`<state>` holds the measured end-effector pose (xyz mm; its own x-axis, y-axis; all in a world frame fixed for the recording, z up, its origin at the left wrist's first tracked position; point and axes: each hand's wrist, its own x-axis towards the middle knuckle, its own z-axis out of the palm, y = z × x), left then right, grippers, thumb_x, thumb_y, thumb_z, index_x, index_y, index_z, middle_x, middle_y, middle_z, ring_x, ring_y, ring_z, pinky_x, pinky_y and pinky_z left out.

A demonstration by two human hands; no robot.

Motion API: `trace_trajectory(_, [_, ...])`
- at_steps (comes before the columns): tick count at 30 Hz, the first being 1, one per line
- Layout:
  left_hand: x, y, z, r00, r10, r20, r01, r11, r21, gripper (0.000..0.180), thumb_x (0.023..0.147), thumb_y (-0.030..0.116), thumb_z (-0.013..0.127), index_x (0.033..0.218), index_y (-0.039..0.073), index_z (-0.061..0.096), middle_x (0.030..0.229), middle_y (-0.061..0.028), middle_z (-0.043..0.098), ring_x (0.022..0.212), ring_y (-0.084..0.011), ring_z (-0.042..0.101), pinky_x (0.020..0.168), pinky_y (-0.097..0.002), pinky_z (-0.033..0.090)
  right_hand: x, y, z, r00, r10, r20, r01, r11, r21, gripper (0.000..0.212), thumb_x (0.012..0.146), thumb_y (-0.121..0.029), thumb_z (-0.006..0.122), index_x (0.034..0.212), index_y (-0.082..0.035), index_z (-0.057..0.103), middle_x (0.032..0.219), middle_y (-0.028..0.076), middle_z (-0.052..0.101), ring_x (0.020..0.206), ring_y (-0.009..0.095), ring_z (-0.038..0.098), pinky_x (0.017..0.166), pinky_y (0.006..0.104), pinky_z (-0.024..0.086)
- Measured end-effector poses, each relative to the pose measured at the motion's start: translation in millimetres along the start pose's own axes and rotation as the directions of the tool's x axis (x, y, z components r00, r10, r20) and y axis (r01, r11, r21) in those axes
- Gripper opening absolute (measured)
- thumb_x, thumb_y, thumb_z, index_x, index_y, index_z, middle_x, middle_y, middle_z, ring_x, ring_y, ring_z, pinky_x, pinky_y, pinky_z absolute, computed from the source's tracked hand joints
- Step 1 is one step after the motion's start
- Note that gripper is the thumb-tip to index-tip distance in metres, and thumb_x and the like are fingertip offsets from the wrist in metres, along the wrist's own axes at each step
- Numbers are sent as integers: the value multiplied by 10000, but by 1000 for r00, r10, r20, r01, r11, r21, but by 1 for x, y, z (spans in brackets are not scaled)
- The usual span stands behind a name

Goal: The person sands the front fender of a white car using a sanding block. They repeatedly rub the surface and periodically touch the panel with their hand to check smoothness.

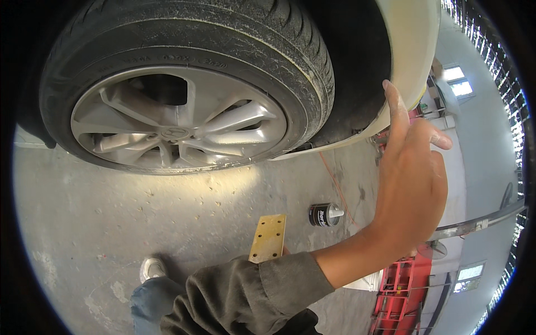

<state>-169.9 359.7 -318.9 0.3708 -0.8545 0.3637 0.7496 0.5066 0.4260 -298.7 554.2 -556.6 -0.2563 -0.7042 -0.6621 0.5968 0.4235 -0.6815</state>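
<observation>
My left hand (413, 162) is raised at the pale edge of the car's wheel arch (406, 56), on the right. One finger stretches up against that edge or just in front of it; the others are loosely bent, with nothing held. Below my left sleeve (251, 285) a flat yellow sanding block (269, 237) with several dark holes sticks out. A bit of a fingertip (286, 250) shows at the block's side, so my right hand seems to grip it; the sleeve hides the rest of that hand. Above is the car's wheel (177, 133), its tyre streaked with pale dust.
A black tin (325, 214) stands on the grey concrete floor (206, 206), with a thin orange cord (335, 181) beyond it. My shoe (152, 268) is at lower left. Red racking (397, 290), a white bucket (365, 281) and a pale wall (486, 156) lie to the right.
</observation>
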Motion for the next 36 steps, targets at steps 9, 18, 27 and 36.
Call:
trace_trajectory(9, [12,55,-23,980,195,-48,-196,980,-21,357,945,-13,471,1271,-133,555,1573,-390,376,1470,-498,432,1215,-513,342,26,13,34,997,34,74,-43,990,136,422,1104,-317,545,1400,-25,620,1357,145,704,1213,287,692,1057,446,559])
trace_trajectory(18, [27,147,-78,927,6,375,-271,701,659,347,953,-37,450,1224,-96,660,1652,-351,377,1581,-462,324,1296,-575,263,23,-34,168,892,-311,328,60,801,596,460,1116,-254,499,1553,-111,504,1409,82,639,1261,240,644,1097,417,528])
trace_trajectory(27, [208,326,-82,397,-508,764,-786,-618,-2,510,1113,389,448,1542,119,508,1707,-182,387,1599,-409,321,1279,-635,261,23,-131,288,818,-555,153,91,387,918,410,1153,-228,477,1556,-152,483,1282,-3,661,1163,148,645,1016,342,529])
trace_trajectory(36, [243,315,-107,383,-495,780,-778,-629,-17,595,1109,425,304,1595,128,472,1708,-170,388,1608,-372,311,1322,-569,186,-48,-101,358,812,-581,59,289,488,824,615,1154,-169,520,1704,-56,269,1554,62,549,1283,118,541,1112,260,419])
